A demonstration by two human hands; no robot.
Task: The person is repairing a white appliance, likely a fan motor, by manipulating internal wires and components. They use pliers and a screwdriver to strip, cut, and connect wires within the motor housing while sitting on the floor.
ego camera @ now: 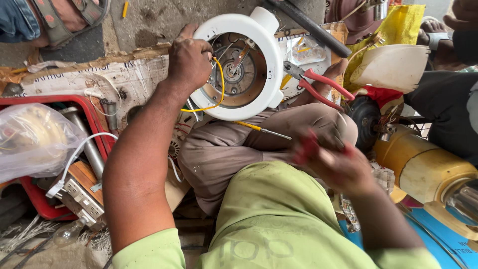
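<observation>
The left hand point(189, 60) rests on the rim of a white round appliance base point(264, 60), which is tilted up against the person's bent knee so its open underside faces the camera. The fingers curl over the rim into the cavity, and their tips are hidden, so whether they pinch the yellow wire point(220, 87) looping out of the housing cannot be told. Inside, a metal motor plate point(234, 72) shows, its small parts hard to make out.

The right hand point(331, 162) is blurred, low over the knee, closed in a grip around something red; what the object is cannot be made out. A yellow-handled screwdriver point(259, 128) lies on the brown trouser leg just below the base. Red-handled pliers point(313, 82) lie just beside the base's right edge, partly behind the knee.

At the left, a red crate point(97, 124) holds a clear plastic bag point(35, 139) and a socket strip point(82, 194); its lower part is cut off. A yellow motor housing point(423, 164) sits at the right.
</observation>
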